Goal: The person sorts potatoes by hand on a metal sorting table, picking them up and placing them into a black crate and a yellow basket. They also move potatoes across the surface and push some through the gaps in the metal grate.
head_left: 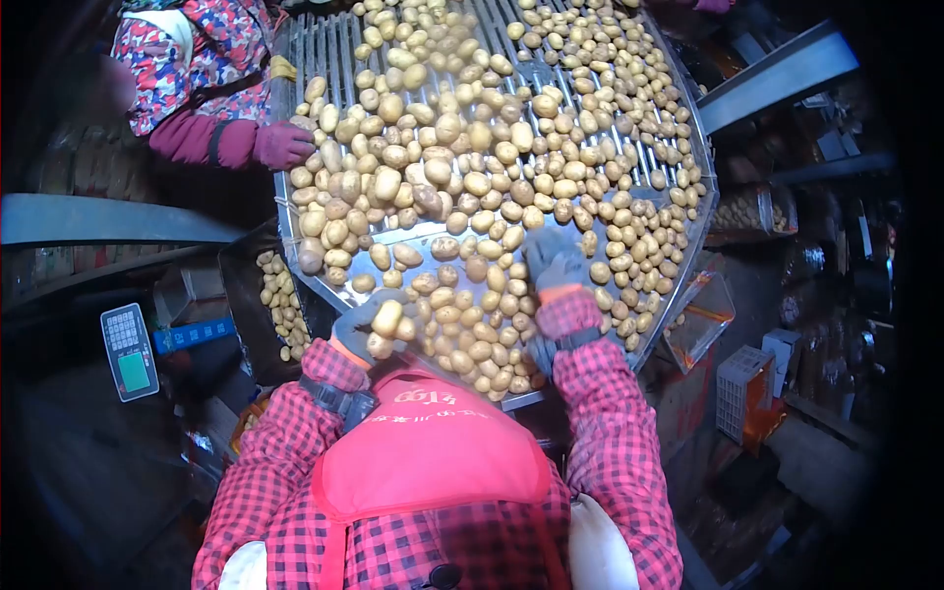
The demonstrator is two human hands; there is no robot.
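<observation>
Potatoes (472, 187) cover the slatted sorting table (324, 49) across the upper centre of the frame. Left hand (366, 332), gloved, at the table's near edge lower centre-left, fingers curled round a potato (387, 317); right hand (554, 262), gloved, centre, lies palm-down on the pile, blurred, so I cannot tell its grip. Co-worker's gloved hand (283, 145) rests at the table's upper-left edge

A sorting table (320, 49) of metal bars is stretching from near to far, with bare bars showing at its far left. Yellowish potatoes (447, 128) are lying all over it. Bigger ones are crowding the left side, smaller ones are covering the right, and a dense heap is sitting against the near edge.
</observation>
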